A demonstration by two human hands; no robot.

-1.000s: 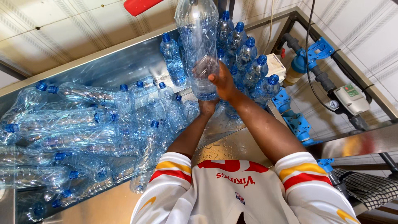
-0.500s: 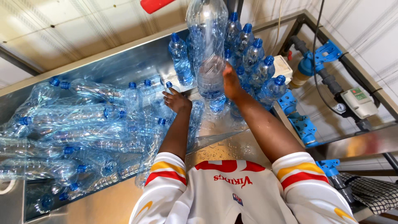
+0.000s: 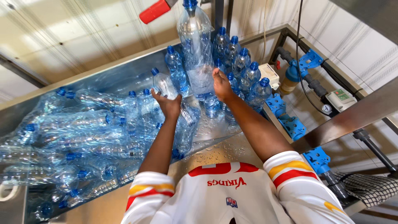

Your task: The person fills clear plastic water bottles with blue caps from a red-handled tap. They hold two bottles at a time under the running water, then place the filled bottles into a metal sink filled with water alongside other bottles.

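My right hand [image 3: 221,84] grips a large clear plastic bottle with a blue cap [image 3: 196,45], held upright under a red-handled part [image 3: 154,11] near the top of the view. My left hand [image 3: 167,103] holds a smaller clear blue-capped bottle [image 3: 162,84] lying tilted, just left of the large one. Both hands are above a wet steel table [image 3: 215,151].
A heap of empty clear bottles with blue caps [image 3: 74,137] lies across the table's left side. Several upright capped bottles [image 3: 244,68] stand behind my right hand. Blue pipe fittings [image 3: 290,120], hoses and a small white control box [image 3: 340,99] sit to the right.
My left hand has moved left from beneath the large bottle and taken hold of a smaller bottle from the pile. The large bottle stays upright in my right hand.
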